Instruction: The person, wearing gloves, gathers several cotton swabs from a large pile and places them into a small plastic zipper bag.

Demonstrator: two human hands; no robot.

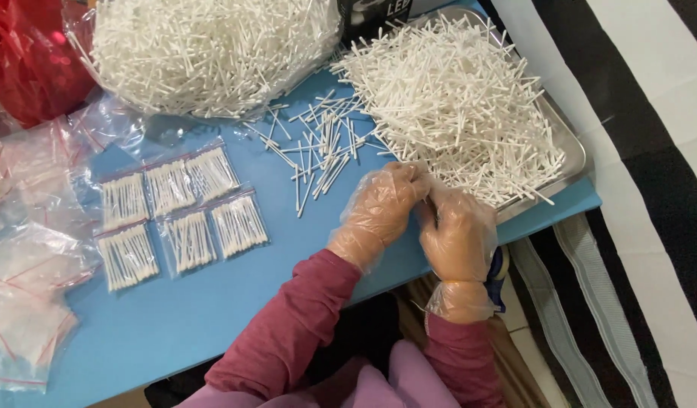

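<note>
Both gloved hands: left (380,208), right (456,230), pinch swabs (454,106) at tray's (571,143) 7 o'clock edge; gathering a bundle; 6 filled bags (178,211) at 9 o'clock.

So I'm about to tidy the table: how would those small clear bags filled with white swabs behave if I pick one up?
The small clear bags of white swabs look thin and crinkly, so probably floppy and a bit slippery. Each holds only a slim row of sticks, so likely very light. Packed side by side, the sticks probably stiffen the bag lengthwise.
</note>
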